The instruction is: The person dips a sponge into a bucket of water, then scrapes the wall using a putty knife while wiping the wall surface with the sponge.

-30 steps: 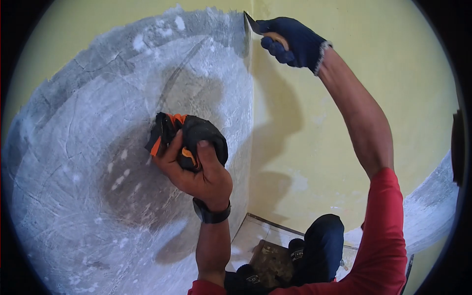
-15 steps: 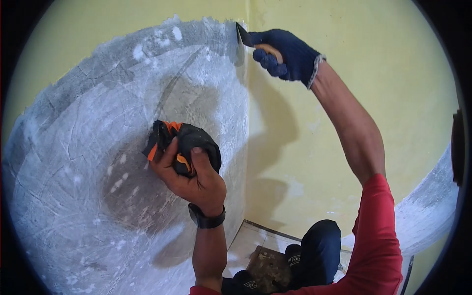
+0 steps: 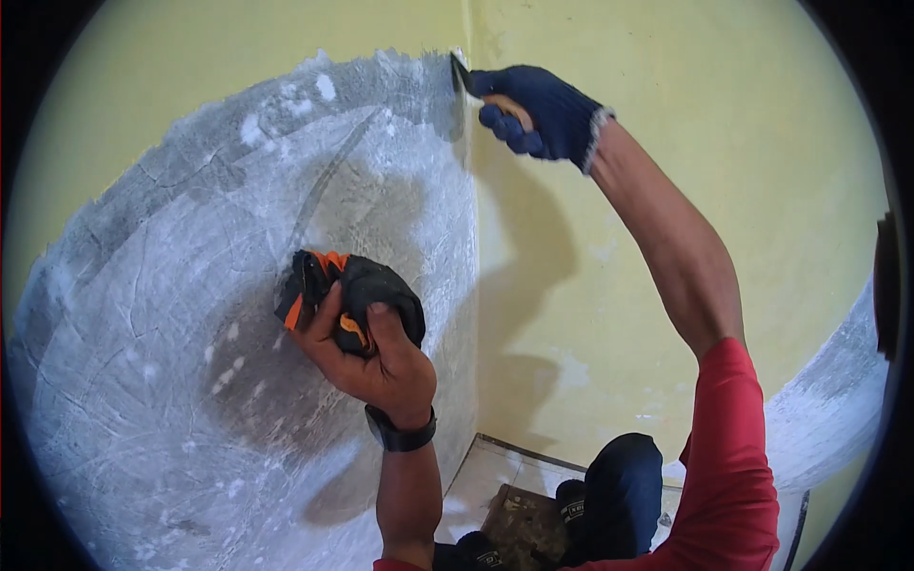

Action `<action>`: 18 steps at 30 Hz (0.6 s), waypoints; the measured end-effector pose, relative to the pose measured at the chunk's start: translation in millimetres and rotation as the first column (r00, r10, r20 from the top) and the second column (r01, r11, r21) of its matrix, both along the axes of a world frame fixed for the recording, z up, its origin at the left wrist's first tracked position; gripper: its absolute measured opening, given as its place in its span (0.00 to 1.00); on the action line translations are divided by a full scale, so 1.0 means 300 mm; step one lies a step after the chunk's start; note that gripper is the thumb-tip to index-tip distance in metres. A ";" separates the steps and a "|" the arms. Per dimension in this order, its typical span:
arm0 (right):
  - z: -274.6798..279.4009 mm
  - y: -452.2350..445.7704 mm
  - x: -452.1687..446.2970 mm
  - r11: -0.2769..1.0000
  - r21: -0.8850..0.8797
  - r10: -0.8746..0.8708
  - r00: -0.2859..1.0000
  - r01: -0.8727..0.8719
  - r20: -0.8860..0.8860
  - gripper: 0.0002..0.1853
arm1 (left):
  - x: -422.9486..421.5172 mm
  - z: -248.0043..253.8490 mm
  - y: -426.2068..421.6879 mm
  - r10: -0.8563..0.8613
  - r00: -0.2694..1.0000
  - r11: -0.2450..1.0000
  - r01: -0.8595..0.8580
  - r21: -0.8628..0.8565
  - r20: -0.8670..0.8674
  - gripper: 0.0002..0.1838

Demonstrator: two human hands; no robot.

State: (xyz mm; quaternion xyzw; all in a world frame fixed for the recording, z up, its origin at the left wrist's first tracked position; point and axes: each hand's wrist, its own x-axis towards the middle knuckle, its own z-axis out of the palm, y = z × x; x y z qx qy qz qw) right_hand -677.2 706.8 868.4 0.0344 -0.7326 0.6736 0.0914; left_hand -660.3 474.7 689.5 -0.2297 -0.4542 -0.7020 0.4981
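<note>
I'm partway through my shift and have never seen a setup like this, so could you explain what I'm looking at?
There is no machine here: these are a person's own two hands, seen by one camera worn on the head, looking forward and down. The bare left hand, below a dark wristband, grips a crumpled black and orange bundle. The right hand, in a dark blue glove, holds a small pointed blade tool by its handle. Its tip is near the corner, at the top of the rough grey wall area; I can't tell whether it touches. The yellow wall is on the right. Below, a brownish square panel lies on the floor.
</note>
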 end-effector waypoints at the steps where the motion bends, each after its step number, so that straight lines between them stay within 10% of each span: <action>1: 0.004 -0.060 0.044 0.993 -0.007 -0.119 0.993 0.119 -0.010 0.20 | -0.006 0.001 -0.001 0.040 0.999 0.999 -0.041 -0.035 -0.035 0.16; 9: 0.023 -0.051 0.051 0.986 0.019 -0.163 0.987 0.163 -0.001 0.18 | -0.020 0.016 0.023 0.003 0.999 0.999 -0.005 -0.042 -0.033 0.15; 10: 0.001 -0.038 0.036 0.926 0.374 0.006 0.988 0.053 -0.155 0.18 | -0.025 0.009 0.022 0.024 0.998 0.998 -0.027 -0.063 -0.056 0.15; 13: -0.015 0.001 -0.020 0.995 0.058 -0.081 0.994 0.085 -0.069 0.18 | -0.026 0.010 0.024 0.053 0.998 0.994 -0.054 -0.094 -0.017 0.15; 16: 0.006 0.108 -0.102 0.867 0.496 0.065 0.977 0.046 -0.205 0.17 | -0.040 0.022 0.037 0.047 0.997 0.994 -0.052 -0.096 -0.054 0.14; 18: -0.026 0.106 -0.061 0.495 0.798 0.218 0.840 0.344 -0.496 0.17 | -0.046 0.038 0.035 0.068 0.994 0.992 -0.077 -0.102 -0.083 0.14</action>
